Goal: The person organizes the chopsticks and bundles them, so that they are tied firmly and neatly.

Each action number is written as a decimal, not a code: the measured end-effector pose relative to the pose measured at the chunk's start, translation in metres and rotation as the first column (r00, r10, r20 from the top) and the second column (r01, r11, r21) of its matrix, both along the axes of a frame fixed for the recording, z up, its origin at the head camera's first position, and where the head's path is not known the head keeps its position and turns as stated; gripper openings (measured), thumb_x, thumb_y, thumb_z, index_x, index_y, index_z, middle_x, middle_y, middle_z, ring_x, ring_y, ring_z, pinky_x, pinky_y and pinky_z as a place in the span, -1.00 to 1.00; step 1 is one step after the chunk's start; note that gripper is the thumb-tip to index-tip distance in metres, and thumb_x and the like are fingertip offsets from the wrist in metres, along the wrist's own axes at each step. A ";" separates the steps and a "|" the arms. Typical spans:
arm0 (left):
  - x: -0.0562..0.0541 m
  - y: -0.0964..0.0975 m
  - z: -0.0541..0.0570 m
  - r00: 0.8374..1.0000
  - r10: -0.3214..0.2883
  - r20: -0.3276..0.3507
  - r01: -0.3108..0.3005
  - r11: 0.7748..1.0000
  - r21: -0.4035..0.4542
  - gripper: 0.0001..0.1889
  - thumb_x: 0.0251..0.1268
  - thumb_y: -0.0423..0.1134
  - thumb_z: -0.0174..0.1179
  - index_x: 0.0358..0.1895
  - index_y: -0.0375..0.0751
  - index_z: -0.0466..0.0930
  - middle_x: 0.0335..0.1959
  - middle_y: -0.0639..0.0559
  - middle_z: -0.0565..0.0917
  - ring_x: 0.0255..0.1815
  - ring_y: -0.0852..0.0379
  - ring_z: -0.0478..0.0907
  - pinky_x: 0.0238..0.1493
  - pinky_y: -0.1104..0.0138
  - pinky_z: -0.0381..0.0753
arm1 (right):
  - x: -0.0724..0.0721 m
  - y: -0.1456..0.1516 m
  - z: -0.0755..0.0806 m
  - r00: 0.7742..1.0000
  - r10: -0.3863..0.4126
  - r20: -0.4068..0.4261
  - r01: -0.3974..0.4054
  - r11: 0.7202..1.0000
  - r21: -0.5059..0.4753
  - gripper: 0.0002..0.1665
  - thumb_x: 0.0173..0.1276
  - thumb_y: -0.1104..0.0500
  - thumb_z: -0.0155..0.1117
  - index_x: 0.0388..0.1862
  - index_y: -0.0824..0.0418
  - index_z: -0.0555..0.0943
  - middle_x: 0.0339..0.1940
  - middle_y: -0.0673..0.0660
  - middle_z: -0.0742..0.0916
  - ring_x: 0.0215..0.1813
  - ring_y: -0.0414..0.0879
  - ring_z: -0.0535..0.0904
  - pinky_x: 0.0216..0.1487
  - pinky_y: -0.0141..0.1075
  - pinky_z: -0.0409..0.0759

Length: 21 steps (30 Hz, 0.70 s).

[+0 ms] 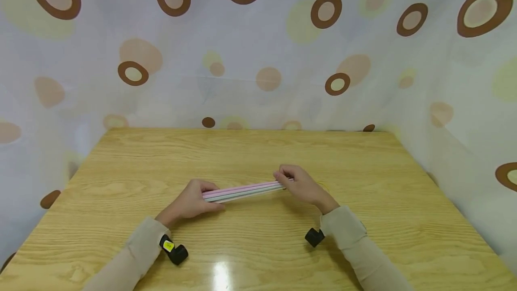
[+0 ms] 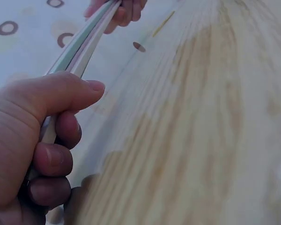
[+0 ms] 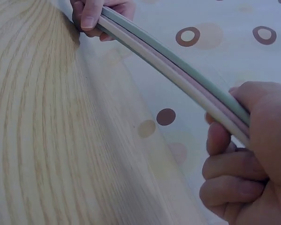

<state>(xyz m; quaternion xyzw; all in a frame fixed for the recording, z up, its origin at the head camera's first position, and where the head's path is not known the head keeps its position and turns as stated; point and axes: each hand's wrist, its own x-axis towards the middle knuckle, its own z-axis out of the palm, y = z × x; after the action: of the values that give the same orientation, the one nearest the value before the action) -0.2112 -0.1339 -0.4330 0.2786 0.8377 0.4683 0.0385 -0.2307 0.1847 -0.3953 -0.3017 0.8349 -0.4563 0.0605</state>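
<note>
A bundle of long, slim sticks (image 1: 247,190) in pink, pale green and white is held up between my two hands, above the table, its right end a little farther off. My left hand (image 1: 193,200) grips the left end, with the thumb laid across the sticks (image 2: 79,49) in the left wrist view. The right end is held by my right hand (image 1: 300,186); its fingers curl under the bundle (image 3: 178,77) in the right wrist view. Both tips are partly hidden by the hands. The exact kind of stick is unclear.
The wooden table (image 1: 258,241) lies beneath both hands. A thin yellow loop (image 1: 325,187) shows on it beside the right wrist. Spotted cloth (image 1: 242,39) hangs behind the table and along its sides. A black camera (image 1: 177,254) sits on the left wrist, another (image 1: 314,237) on the right.
</note>
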 end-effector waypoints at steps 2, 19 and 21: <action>0.000 0.001 -0.002 1.000 0.010 0.015 -0.010 1.000 -0.007 -0.77 -0.04 -0.18 0.50 -0.32 -0.20 0.73 -0.48 0.09 0.67 -0.51 0.30 0.44 -0.45 0.42 0.48 | 0.000 0.002 0.000 1.000 -0.005 0.005 0.005 1.000 0.031 -0.59 0.56 0.14 -0.06 -0.56 0.18 0.31 -0.60 0.01 0.37 -0.56 -0.20 0.20 -0.35 -0.32 0.32; 0.002 0.000 -0.002 0.991 0.037 0.129 -0.041 0.999 0.032 -0.64 -0.03 -0.16 0.50 -0.12 -0.21 0.75 -0.36 -0.01 0.73 -0.45 0.25 0.46 -0.40 0.40 0.49 | -0.019 0.067 0.020 0.992 -0.096 -0.085 0.113 0.969 0.219 -0.77 0.52 0.22 0.02 -0.04 0.36 0.51 -0.30 0.23 0.60 -0.49 -0.19 0.36 -0.40 -0.33 0.41; 0.002 0.000 -0.003 0.991 0.034 0.126 -0.039 0.999 0.034 -0.64 -0.03 -0.18 0.50 -0.12 -0.22 0.74 -0.34 -0.02 0.74 -0.45 0.27 0.47 -0.39 0.41 0.49 | -0.019 0.076 0.021 0.983 -0.124 -0.135 0.159 0.945 0.287 -0.80 0.47 0.25 0.09 -0.06 0.36 0.54 -0.28 0.20 0.61 -0.50 -0.19 0.37 -0.41 -0.32 0.41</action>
<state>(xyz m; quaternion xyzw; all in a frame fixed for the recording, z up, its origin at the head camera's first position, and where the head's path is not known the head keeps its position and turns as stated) -0.2091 -0.1337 -0.4355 0.2339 0.8299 0.5006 0.0774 -0.2495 0.2611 -0.3747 -0.2541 0.9155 -0.3110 0.0238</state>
